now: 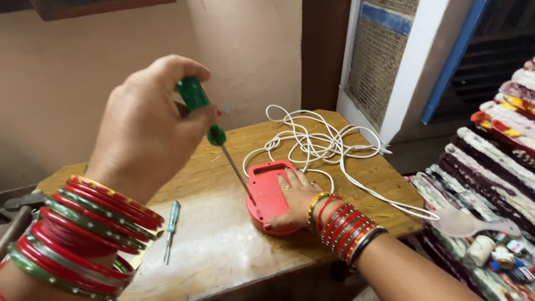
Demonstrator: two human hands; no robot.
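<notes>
On the wooden table, white cord tangles behind the red device; left hand grips a screwdriver.

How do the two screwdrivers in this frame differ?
The green-handled screwdriver is gripped in the left hand, tilted, its tip at the red device; the small screwdriver lies flat and untouched on the table. The held one looks thicker-handled and larger. Both have greenish handles and metal shafts.
</notes>
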